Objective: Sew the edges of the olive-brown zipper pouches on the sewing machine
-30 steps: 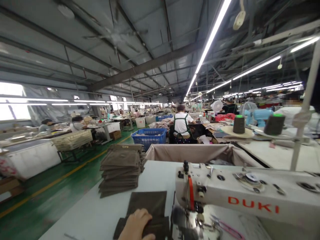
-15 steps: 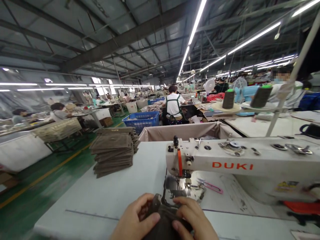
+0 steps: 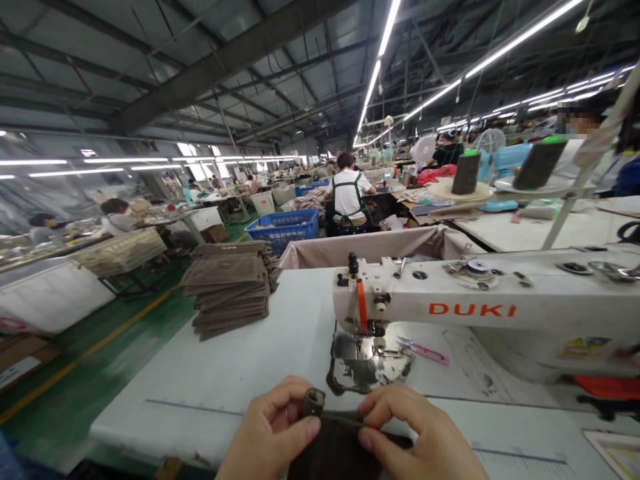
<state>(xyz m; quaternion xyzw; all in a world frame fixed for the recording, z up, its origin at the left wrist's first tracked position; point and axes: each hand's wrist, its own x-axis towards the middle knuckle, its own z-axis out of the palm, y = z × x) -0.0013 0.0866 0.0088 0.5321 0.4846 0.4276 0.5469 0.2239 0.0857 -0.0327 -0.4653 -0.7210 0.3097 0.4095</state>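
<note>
A dark brown fabric piece [image 3: 340, 448] is held between both hands at the front edge of the sewing table. My left hand [image 3: 275, 430] pinches its left end, where a rolled or folded tube of cloth stands up past the thumb. On the other side, my right hand [image 3: 407, 430] grips the top edge between thumb and fingers. The lower part of the cloth runs out of the picture. Just beyond the hands is the sewing machine [image 3: 420, 300], its metal needle plate bare of cloth. Pink-handled thread snips [image 3: 425, 352] lie right of the needle area.
A tall stack of brown fabric pieces [image 3: 227, 290] stands at the table's left. Behind the table are a cloth-lined bin [image 3: 350, 252] and a blue crate [image 3: 285, 227]. Thread cones [image 3: 466, 173] stand at the back right. A co-worker [image 3: 347, 193] sits ahead, back turned.
Both hands have drawn the fabric back from the needle plate, and the right hand has shifted right along its edge. The cloth's folded left end shows more clearly. The view has tilted slightly.
</note>
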